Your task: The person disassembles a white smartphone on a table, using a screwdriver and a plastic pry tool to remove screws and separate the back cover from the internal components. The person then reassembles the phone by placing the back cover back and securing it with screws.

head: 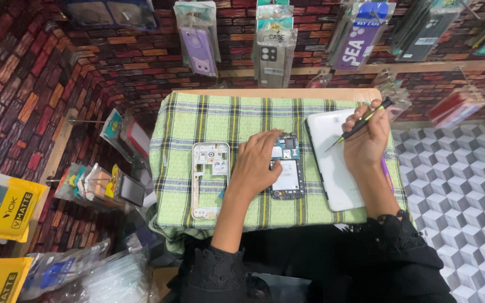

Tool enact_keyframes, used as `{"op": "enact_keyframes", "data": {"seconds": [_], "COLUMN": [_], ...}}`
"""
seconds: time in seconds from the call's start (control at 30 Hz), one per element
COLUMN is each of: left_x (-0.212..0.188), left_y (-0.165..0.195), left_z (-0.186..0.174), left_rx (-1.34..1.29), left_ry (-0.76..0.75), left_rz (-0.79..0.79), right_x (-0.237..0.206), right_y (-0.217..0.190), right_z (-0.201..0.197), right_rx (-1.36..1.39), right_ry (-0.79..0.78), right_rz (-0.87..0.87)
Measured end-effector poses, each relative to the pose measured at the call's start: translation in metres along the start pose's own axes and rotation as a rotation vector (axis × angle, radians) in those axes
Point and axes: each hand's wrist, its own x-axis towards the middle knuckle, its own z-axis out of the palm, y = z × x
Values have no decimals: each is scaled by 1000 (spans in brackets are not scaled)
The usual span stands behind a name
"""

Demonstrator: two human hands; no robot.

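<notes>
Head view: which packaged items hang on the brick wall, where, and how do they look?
Purple phone case pack: top centre-left, clear bag.
Grey case pack: top centre, clear bag.
Purple-carded pack: top right, tilted.
Yellow-and-black packs: far left, rectangular.
Red case pack: right, on a peg.

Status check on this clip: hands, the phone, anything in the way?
Left hand steadies opened phone on green cloth. Right hand grips screwdriver over white tablet. White frame lies apart; nothing obstructing.
</notes>
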Motion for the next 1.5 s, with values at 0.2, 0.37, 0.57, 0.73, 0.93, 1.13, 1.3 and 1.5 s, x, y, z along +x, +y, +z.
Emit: {"op": "enact_keyframes", "data": {"seconds": [0.2,0.37,0.57,0.73,0.93,1.13,1.3,1.5], "left_x": [2,7,10,-52,-91,-98,-105,-94], "left_y": [5,7,14,15,26,20,14,49], "left_z": [-3,-2,-28,-92,-94,-70,-54,-1], "left_rx": [-53,-88,-319,72,220,340,310,155], "left_ry": [-7,208,274,-48,-161,-54,107,133], "left_rz": [-67,125,-8,-204,-288,-251,-69,112], "right_x": [2,6,6,7,6,7,7,4], "right_y": [2,6,8,11,14,15,16,14], "right_z": [7,18,18,11,5,5,8,13], "right_rx": [-44,-121,-198,-169,-200,-196,-196,-213], "right_ry": [-11,-15,17,23,2,4,-1,-5], "right_rz": [48,76,87,81,91,98,95,102]}}
